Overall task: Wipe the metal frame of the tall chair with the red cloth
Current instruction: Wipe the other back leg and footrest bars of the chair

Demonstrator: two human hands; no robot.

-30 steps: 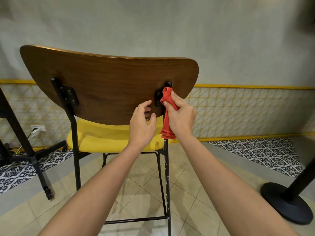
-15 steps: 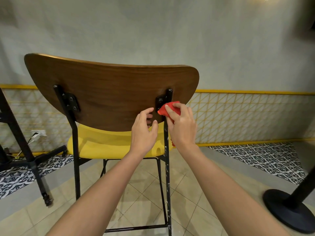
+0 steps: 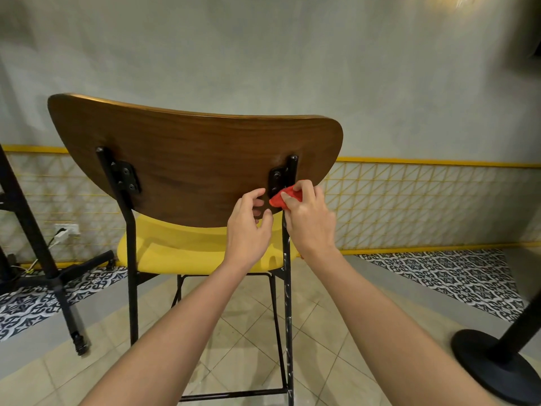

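The cloth [image 3: 285,198] is bunched in the right hand [image 3: 310,224], whose grip is curled tight round it, and it is pressed on the black frame post [image 3: 286,288] just below the bracket [image 3: 276,177] on the backrest [image 3: 190,159]. The post stands upright, so its unwiped length lies straight down from the grip; I judge the next stroke should follow this axis. The left hand [image 3: 248,230] is just beside, loosely bent fingers resting on the backrest, gripping nothing. Behind is the yellow seat [image 3: 181,250], then tiled floor [image 3: 248,332] and grey wall [image 3: 263,54].
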